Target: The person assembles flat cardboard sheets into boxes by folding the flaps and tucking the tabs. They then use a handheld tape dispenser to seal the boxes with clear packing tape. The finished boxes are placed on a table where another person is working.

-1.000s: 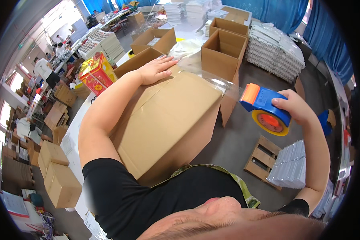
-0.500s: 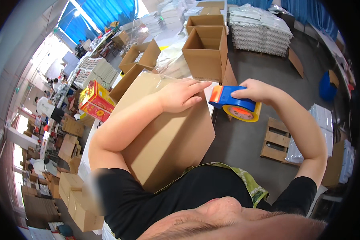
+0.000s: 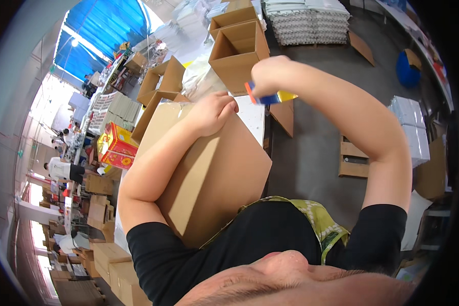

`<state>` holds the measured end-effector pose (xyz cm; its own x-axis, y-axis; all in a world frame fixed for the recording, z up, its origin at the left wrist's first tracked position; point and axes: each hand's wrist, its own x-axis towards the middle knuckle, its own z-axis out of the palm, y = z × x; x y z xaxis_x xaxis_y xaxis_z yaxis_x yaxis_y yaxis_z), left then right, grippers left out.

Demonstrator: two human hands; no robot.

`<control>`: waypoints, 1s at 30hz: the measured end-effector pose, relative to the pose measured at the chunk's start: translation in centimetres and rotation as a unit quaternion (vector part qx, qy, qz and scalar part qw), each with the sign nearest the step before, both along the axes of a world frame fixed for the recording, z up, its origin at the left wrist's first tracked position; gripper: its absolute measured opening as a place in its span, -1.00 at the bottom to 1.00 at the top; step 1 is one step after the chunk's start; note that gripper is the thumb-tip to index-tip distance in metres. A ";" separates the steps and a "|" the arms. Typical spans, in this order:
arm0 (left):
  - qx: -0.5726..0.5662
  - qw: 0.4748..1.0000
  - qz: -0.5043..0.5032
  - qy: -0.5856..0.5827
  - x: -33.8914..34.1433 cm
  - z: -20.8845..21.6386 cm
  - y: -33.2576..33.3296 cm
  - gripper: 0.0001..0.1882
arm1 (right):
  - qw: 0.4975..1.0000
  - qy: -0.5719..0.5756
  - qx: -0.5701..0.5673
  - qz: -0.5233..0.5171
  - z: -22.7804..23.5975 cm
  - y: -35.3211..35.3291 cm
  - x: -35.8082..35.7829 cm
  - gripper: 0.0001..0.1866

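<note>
A large closed cardboard box stands tilted in view right in front of me, close against my body. My left hand lies over its top far edge, the fingers bent and pressed together around that edge. Beyond the box's far right corner, my right hand grips a blue tape dispenser with an orange front and a yellow roll. My fist hides much of the dispenser. Whether its tape touches the box cannot be made out.
Open cardboard boxes line the white table beyond. To the left are more open boxes and a red-and-yellow carton. A wooden pallet, wrapped white stacks and a blue barrel stand at right. People work far left.
My right hand has swung left and away from me with the tape dispenser, toward the box's far side. The left hand's fingers, stretched out before, are now bent over the edge.
</note>
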<state>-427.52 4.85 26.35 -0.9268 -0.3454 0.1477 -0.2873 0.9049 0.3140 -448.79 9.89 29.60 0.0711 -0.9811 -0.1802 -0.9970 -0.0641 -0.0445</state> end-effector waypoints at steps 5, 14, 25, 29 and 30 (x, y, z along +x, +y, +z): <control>-0.064 0.984 0.166 0.021 0.5 -1.4 -0.7 -0.63 | 0.759 -0.573 -0.299 -0.080 -5.3 -2.3 -2.3 -0.36; 0.084 0.962 0.260 0.019 9.9 -0.6 -8.7 -0.61 | 0.751 -0.476 -0.455 0.055 -7.1 -3.0 11.2 -0.61; -0.193 0.870 0.415 0.185 19.9 -2.5 -17.1 -0.67 | 0.844 -0.279 -0.444 0.112 -7.2 -4.2 12.9 -0.64; 0.077 0.792 0.604 -0.051 16.2 1.3 -15.7 -0.51 | 0.843 -0.286 -0.443 0.101 -7.5 -4.3 12.5 -0.64; 0.158 0.769 0.613 -0.090 14.2 2.7 -13.7 -0.47 | 0.842 -0.286 -0.446 0.100 -7.5 -4.4 12.4 -0.64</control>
<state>-413.36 -8.83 29.09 0.1275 -0.9680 -0.2160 -0.9283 -0.1932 0.3178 -436.37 5.49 22.06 0.0752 -0.6661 0.7421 -0.7940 -0.4902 -0.3595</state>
